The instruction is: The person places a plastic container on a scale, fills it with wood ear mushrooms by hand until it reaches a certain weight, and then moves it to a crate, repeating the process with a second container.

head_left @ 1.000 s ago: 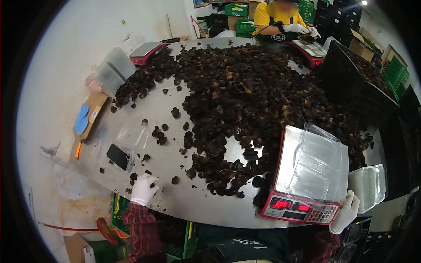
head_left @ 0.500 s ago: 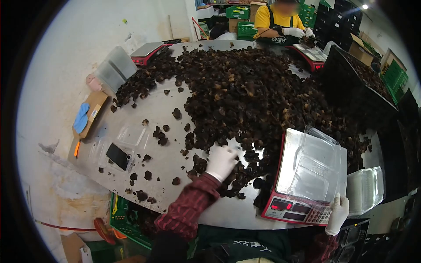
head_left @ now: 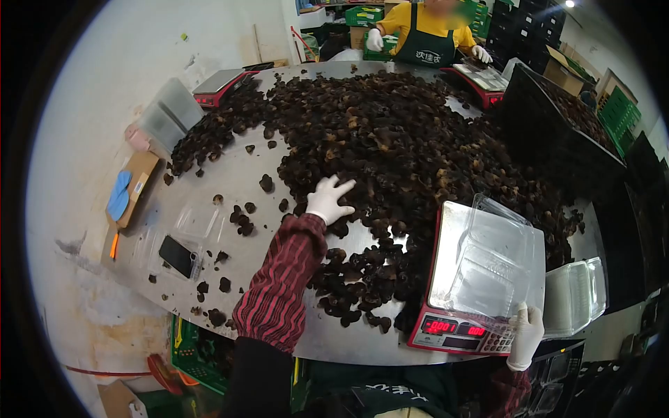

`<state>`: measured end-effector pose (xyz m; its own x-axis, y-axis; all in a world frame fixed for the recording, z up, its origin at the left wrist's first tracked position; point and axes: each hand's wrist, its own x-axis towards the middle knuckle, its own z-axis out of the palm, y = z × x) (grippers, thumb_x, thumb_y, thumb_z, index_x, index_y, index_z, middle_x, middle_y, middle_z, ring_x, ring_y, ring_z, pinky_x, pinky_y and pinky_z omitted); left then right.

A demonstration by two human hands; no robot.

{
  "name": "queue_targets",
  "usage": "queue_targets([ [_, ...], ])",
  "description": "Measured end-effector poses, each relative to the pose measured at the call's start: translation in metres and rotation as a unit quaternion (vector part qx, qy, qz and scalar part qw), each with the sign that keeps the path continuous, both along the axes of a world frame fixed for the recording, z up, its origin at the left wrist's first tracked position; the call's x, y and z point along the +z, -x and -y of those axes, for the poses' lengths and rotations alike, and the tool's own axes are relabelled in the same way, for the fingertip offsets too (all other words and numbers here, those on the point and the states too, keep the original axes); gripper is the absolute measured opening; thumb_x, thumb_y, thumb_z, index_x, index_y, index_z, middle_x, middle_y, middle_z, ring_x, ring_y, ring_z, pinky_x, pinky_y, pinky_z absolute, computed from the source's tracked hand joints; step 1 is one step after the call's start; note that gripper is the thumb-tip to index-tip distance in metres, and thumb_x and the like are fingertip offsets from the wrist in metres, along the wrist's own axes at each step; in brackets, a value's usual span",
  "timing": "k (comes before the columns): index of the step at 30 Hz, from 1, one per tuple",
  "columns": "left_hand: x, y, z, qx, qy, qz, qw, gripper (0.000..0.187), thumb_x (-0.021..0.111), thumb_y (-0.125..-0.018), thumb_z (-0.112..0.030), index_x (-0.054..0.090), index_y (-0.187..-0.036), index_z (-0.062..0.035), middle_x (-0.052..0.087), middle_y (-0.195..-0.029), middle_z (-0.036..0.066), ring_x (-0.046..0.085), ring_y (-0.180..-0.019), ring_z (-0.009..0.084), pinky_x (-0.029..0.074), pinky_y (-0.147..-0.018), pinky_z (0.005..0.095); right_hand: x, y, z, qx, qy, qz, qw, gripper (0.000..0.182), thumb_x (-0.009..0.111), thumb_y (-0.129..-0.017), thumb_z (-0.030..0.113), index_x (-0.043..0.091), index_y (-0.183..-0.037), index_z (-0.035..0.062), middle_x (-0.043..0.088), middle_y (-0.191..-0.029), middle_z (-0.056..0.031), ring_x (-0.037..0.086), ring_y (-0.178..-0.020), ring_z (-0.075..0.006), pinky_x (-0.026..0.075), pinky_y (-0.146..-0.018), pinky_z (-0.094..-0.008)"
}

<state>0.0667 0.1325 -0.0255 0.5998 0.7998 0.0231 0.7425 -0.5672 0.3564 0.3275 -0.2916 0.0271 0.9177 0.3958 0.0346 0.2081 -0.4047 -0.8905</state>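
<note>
My left hand, in a white glove, reaches onto the near left side of a large heap of dark brown wood ear mushrooms. Its fingers are spread, with nothing visibly held. A clear plastic box with its lid open lies on the plate of a red-edged digital scale. At the scale's front right corner, my right hand, also gloved, has its fingers closed at the box's near edge. A looser cluster of mushrooms lies between my left arm and the scale.
Stacked clear boxes stand right of the scale. A phone lies left on the metal table. A black crate borders the heap at right. Across the table, a person in yellow stands near another scale.
My left hand has moved forward and left from the near cluster to the heap, its fingers spreading. The right hand stays by the box. The person opposite has moved their hands apart.
</note>
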Motion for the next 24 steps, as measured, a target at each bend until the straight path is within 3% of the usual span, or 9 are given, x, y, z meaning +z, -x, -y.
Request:
queue_targets([
  [1,-0.002,-0.004,0.009,-0.012,-0.021,0.013,1.0,0.054,0.074,-0.07,-0.028,0.058,-0.121,-0.028,0.047,-0.132,0.009,0.041,-0.122,0.0323,0.037,-0.099,0.0481,0.0,0.0,0.0,0.004,-0.009,-0.028,1.0,0.02,0.063,-0.09,0.018,0.06,-0.091,-0.0019,0.056,-0.07,-0.0017,0.048,-0.058,-0.006,0.039,-0.053,-0.0214],
  [4,0.001,-0.002,0.039,-0.122,-0.013,0.143,0.982,0.033,0.067,-0.066,0.004,0.067,-0.094,-0.014,0.055,-0.103,0.007,0.051,-0.104,0.0282,0.045,-0.09,0.0336,0.001,0.001,-0.001,0.014,0.011,0.005,1.0,0.02,0.063,-0.091,0.018,0.06,-0.09,-0.0018,0.056,-0.069,-0.0013,0.047,-0.056,-0.0057,0.039,-0.052,-0.021],
  [7,0.016,0.015,0.072,-0.154,-0.032,0.191,0.969,0.031,0.064,-0.068,0.005,0.066,-0.095,-0.0112,0.055,-0.101,0.01,0.054,-0.099,0.03,0.045,-0.087,0.0356,0.007,0.004,-0.005,0.009,0.011,-0.004,1.0,0.02,0.063,-0.091,0.018,0.06,-0.09,-0.0019,0.056,-0.068,-0.0013,0.048,-0.056,-0.0055,0.039,-0.051,-0.0207],
  [11,0.039,0.037,0.131,-0.094,-0.021,0.217,0.971,0.034,0.067,-0.067,0.004,0.066,-0.098,-0.0117,0.055,-0.103,0.011,0.053,-0.1,0.0305,0.045,-0.087,0.0361,0.006,0.006,-0.007,0.001,0.01,-0.012,1.0,0.02,0.062,-0.091,0.018,0.06,-0.09,-0.0021,0.056,-0.067,-0.002,0.049,-0.055,-0.0058,0.039,-0.05,-0.0205],
  [15,0.02,0.025,0.178,-0.136,-0.016,0.184,0.973,0.036,0.072,-0.067,-0.008,0.066,-0.102,-0.0146,0.053,-0.114,0.012,0.052,-0.104,0.032,0.044,-0.089,0.0395,0.014,0.015,-0.016,-0.005,-0.013,-0.054,0.998,0.022,0.062,-0.091,0.019,0.06,-0.09,-0.0026,0.056,-0.065,-0.0024,0.048,-0.05,-0.006,0.037,-0.047,-0.0209],
  [17,0.01,0.011,0.198,-0.149,-0.094,0.132,0.976,0.048,0.074,-0.067,-0.021,0.063,-0.114,-0.0206,0.05,-0.126,0.011,0.045,-0.115,0.0334,0.041,-0.091,0.0446,0.017,0.018,-0.019,-0.004,-0.017,-0.057,0.998,0.022,0.062,-0.091,0.019,0.06,-0.09,-0.0029,0.055,-0.064,-0.0024,0.047,-0.048,-0.006,0.036,-0.046,-0.021],
  [19,-0.012,0.0,0.199,-0.15,-0.114,0.099,0.977,0.051,0.074,-0.066,-0.021,0.061,-0.116,-0.0213,0.047,-0.13,0.009,0.043,-0.117,0.0338,0.04,-0.091,0.0455,0.02,0.019,-0.02,-0.004,-0.011,-0.098,0.995,0.023,0.061,-0.091,0.019,0.06,-0.09,-0.0037,0.055,-0.062,-0.0025,0.045,-0.046,-0.0061,0.034,-0.043,-0.0215],
  [23,-0.036,-0.007,0.185,-0.115,-0.038,0.187,0.975,0.037,0.071,-0.066,-0.006,0.065,-0.101,-0.0153,0.055,-0.109,0.009,0.051,-0.105,0.0308,0.047,-0.083,0.0383,0.025,0.026,-0.021,-0.009,-0.011,-0.077,0.997,0.023,0.06,-0.092,0.02,0.06,-0.086,-0.0023,0.052,-0.057,-0.0018,0.047,-0.047,-0.0062,0.037,-0.045,-0.0216],
  [24,-0.034,-0.007,0.18,-0.101,-0.044,0.237,0.965,0.032,0.069,-0.064,-0.001,0.066,-0.093,-0.0122,0.056,-0.096,0.009,0.054,-0.096,0.0297,0.049,-0.079,0.0365,0.029,0.029,-0.022,-0.011,-0.008,-0.062,0.998,0.023,0.06,-0.091,0.02,0.06,-0.086,-0.0027,0.051,-0.057,-0.0017,0.046,-0.046,-0.0064,0.036,-0.045,-0.022],
])
